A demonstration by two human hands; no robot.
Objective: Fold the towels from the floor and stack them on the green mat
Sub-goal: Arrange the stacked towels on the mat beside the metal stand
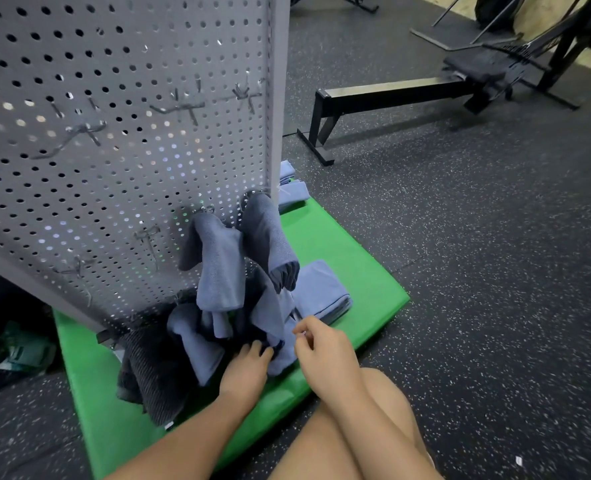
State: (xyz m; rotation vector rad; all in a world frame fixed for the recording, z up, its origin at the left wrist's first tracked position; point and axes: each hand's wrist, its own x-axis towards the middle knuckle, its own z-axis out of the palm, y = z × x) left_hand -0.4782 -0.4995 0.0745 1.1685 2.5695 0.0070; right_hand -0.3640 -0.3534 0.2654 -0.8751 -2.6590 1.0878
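Loose towels (pixel 218 327) against left hand (pixel 247 370)

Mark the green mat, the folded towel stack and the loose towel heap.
green mat (pixel 325 237), head view, bare top surface.
folded towel stack (pixel 321 289), head view, top towel's middle.
loose towel heap (pixel 197 341), head view, front blue fold.

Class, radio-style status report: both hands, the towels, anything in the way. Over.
Left hand grips loose towels. Right hand curled beside them, hold unclear. Folded stack on green mat. Pegboard rack crowds the mat.

The pegboard (pixel 114 133) hides part of the green mat (pixel 321 237) and rear towels (pixel 292 194).
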